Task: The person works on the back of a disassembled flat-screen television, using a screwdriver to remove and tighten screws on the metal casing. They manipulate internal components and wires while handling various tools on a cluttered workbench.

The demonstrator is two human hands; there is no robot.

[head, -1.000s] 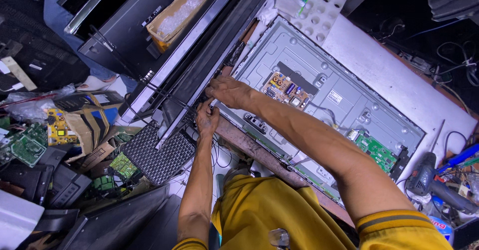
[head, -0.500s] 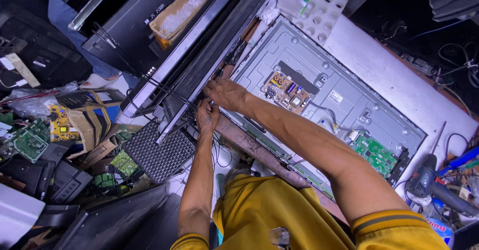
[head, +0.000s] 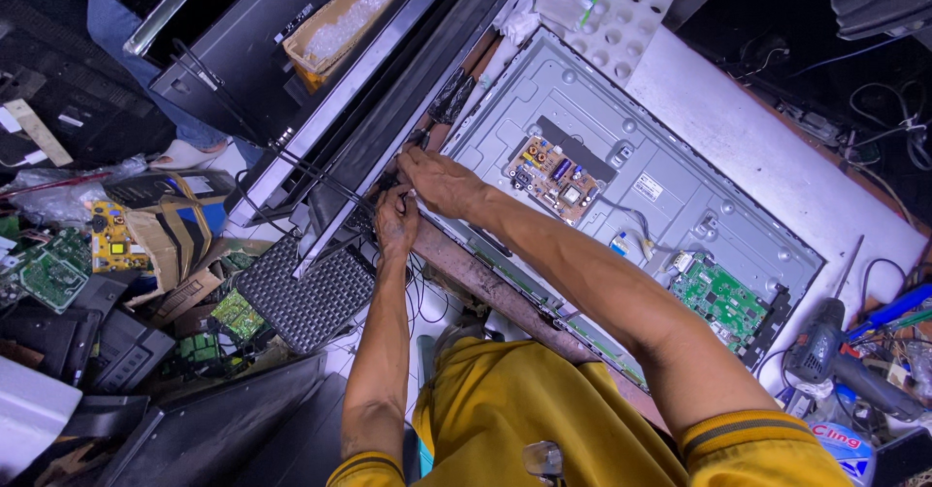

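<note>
Cluttered floor fills the left: green circuit boards (head: 50, 275), a cardboard box (head: 160, 244) and a black grille (head: 306, 293). At centre the left hand (head: 396, 217) and right hand (head: 439, 180) pinch black cables (head: 325, 178) at the grey panel's (head: 680, 196) crowded left edge. A drill (head: 825, 346) lies lower right.

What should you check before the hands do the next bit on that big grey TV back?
1. Both hands meet at the panel's corner: left hand, right hand: ok.
2. What the fingers pinch: cannot tell, too small.
3. Grey back panel lies flat on the bench: ok.
4. Circuit boards in place: tan board, green board: ok.
5. Black cables clear of the hands: not ok, they run right up to them.
</note>
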